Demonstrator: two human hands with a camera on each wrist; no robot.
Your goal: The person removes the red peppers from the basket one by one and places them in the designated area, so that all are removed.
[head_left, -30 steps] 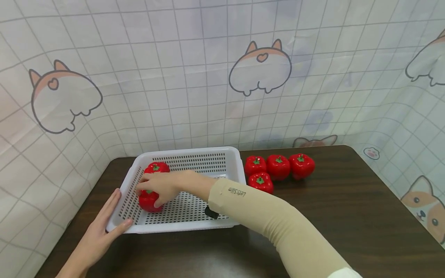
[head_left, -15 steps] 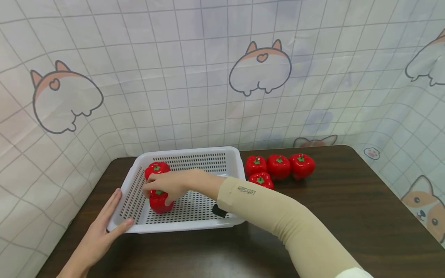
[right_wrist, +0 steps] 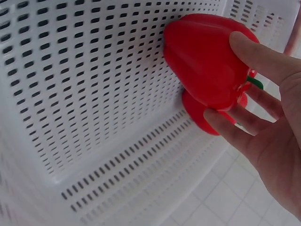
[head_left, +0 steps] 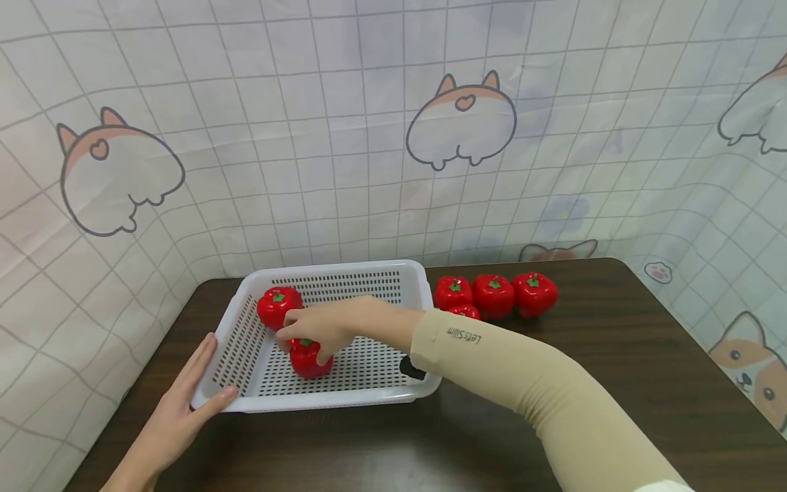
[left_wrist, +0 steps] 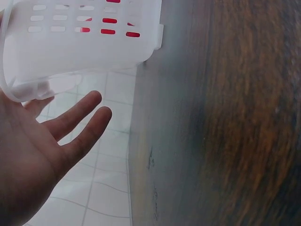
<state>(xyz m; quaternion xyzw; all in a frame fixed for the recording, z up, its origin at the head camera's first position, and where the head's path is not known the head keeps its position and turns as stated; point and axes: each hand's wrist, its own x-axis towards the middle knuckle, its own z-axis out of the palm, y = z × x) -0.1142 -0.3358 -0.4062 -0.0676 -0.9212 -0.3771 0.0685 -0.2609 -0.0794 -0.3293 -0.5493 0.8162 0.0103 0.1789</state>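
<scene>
Dark table [head_left: 615, 383]; white basket [head_left: 344, 273] holds 2 red peppers [head_left: 310, 359].

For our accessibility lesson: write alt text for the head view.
A right hand grips a red pepper inside a white basket beside a second pepper; the left hand steadies the basket's corner.

"LetsSlim" on sleeve [head_left: 467, 336]
</scene>
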